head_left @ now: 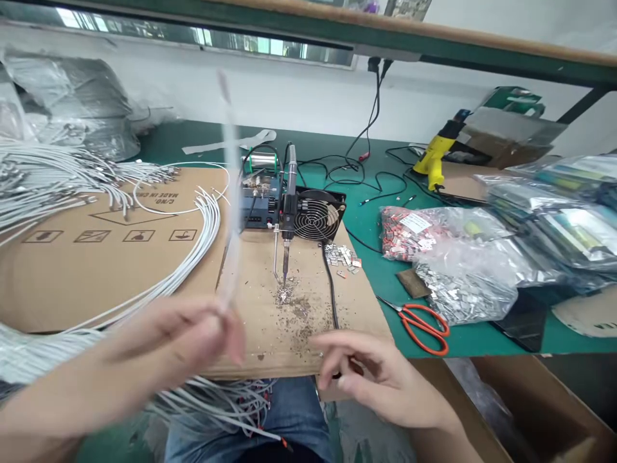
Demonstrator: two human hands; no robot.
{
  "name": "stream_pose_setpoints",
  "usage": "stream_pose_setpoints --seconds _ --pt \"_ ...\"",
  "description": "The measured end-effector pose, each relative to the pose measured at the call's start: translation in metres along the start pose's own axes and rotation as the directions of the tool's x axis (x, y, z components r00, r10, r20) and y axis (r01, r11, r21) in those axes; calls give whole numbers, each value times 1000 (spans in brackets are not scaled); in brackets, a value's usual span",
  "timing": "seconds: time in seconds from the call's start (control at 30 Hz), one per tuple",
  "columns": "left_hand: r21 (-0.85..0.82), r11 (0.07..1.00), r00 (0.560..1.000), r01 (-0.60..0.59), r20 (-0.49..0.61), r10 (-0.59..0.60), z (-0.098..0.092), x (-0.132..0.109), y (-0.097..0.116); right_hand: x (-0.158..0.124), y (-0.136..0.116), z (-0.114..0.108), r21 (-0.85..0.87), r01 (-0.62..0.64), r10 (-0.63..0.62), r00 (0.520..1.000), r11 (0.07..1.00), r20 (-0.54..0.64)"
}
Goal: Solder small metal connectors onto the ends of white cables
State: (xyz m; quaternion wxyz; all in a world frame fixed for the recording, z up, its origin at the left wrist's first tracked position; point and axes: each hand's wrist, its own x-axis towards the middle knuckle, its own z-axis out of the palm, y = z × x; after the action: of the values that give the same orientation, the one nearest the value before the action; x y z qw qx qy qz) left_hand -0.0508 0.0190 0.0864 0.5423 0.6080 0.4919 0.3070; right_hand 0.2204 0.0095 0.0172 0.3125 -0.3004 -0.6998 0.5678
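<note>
My left hand (193, 341) is closed in a pinch on a white cable (232, 173), which stands nearly upright in front of me and is smeared by motion. Over the front edge of the cardboard, my right hand (376, 379) has its index finger stretched out and its thumb apart. I see nothing clearly held in it; dark spots under its curled fingers are too unclear to name. Beyond both hands, a soldering iron (289, 212) is mounted tip down above solder scraps (284, 294). White cables with red ends (231, 405) lie across my lap.
A bundle of white cables (207, 225) curves over the cardboard at left. A fan (315, 218) stands behind the iron. At right are orange-handled scissors (424, 328), a bag of metal parts (467, 289), a bag of red parts (405, 235) and a yellow heat gun (436, 157).
</note>
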Motion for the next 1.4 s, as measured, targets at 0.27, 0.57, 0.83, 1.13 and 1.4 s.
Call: stream_pose_setpoints --seconds 0.27,0.57,0.83,1.13,1.4 --pt "-75 904 785 421 529 -322 66 7 -45 12 9 32 273 -56 155 922 960 -354" --pt "-314 898 937 309 264 -230 83 -12 -78 20 19 43 199 -50 113 939 979 -324" --pt "-484 838 962 253 31 -272 96 -3 -78 18 10 41 -112 -134 110 974 985 -200" --pt "-600 755 961 266 100 -259 89 -3 -75 27 3 31 -97 -105 100 993 990 -60" --pt "-478 864 986 159 37 -161 84 -6 -75 31 -1 32 -61 -111 108 993 992 -51"
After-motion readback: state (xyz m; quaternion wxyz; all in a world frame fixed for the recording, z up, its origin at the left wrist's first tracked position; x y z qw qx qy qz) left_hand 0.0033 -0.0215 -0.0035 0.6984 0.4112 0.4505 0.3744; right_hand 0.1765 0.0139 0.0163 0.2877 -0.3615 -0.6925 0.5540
